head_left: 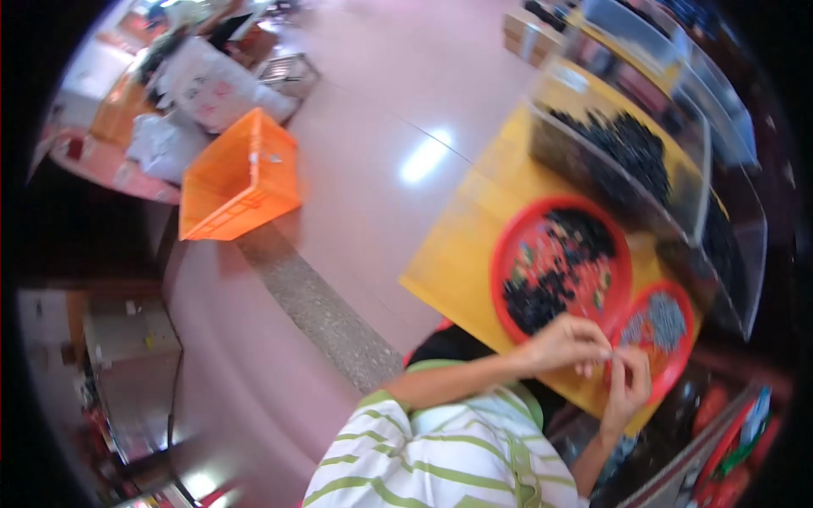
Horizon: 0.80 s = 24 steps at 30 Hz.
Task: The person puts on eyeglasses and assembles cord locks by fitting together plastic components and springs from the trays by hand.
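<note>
My left hand and my right hand meet fingertip to fingertip over the near edge of a yellow tabletop. Both are closed in a pinch, and whatever sits between the fingertips is too small to make out. Just beyond my left hand lies a large round red tray with small black parts heaped on two sides and a few loose bits between. A smaller red tray beside my right hand holds a pile of tiny grey pieces.
Clear plastic bins full of black parts stand at the table's far right side, with more bins behind. A cardboard box stands beyond. On the floor at left are an orange crate and a white sack. Red and green items lie at lower right.
</note>
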{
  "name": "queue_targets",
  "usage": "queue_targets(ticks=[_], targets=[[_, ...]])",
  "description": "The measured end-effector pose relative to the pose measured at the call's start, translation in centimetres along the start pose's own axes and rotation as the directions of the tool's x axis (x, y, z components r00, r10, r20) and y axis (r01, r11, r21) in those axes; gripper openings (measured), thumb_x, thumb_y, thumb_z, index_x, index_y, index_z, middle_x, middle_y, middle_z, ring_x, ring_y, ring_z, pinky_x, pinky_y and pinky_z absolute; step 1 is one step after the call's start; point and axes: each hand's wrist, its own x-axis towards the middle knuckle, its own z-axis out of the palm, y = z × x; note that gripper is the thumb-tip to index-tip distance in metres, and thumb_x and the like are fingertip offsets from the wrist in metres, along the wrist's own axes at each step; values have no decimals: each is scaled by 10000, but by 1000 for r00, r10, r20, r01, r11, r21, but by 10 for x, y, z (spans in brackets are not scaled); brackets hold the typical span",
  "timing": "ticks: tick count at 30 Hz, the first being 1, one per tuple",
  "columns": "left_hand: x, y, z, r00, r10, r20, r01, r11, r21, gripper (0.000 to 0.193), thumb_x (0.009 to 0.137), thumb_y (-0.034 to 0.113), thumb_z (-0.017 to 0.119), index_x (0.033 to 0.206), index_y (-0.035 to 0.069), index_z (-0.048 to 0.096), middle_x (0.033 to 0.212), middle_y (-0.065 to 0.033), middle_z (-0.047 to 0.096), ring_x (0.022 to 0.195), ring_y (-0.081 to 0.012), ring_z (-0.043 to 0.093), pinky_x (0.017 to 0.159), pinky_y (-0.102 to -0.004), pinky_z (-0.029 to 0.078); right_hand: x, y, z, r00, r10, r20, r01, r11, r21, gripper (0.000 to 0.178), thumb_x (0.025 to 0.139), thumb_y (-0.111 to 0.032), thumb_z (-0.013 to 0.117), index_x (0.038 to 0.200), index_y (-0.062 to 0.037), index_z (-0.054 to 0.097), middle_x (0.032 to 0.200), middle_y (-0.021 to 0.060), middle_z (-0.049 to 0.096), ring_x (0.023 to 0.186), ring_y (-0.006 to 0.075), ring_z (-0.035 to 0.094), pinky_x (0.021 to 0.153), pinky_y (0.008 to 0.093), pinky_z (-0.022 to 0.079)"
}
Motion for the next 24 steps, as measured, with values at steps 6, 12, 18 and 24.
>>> queue_targets(ticks=[6,12,18,24], targets=[[-21,23,-5,972,31,-235,-45,998,-53,304,911,55,555,1195,-49,523,1019,-164,642,913,-194,654,831,-288,535,8,0,13,974,224,-24,-196,893,404,84,842,21,617,913,-19,637,890,21,586,699,55,521,598,179,411],[-20,32,2,967,-20,-254,5,998,-59,262,926,78,540,1148,-59,568,1056,-144,628,975,-184,628,873,-280,513,-4,-2,19,980,201,-10,-167,837,522,79,841,-28,640,919,-17,634,904,33,603,773,75,574,660,208,457],[-24,21,-5,970,-62,-237,37,994,-108,334,944,151,538,1213,-46,551,897,-32,613,746,-81,557,736,-194,451,-4,-6,19,987,160,18,-142,814,563,90,848,-32,636,935,-11,630,925,49,600,790,91,588,682,219,480],[-17,22,-2,983,-80,-167,56,988,-143,323,955,129,505,1222,-52,529,944,-79,637,808,-112,607,782,-224,495,-6,-6,24,991,131,-20,-98,830,548,82,853,-17,624,935,-13,624,932,50,592,801,91,576,676,219,473]])
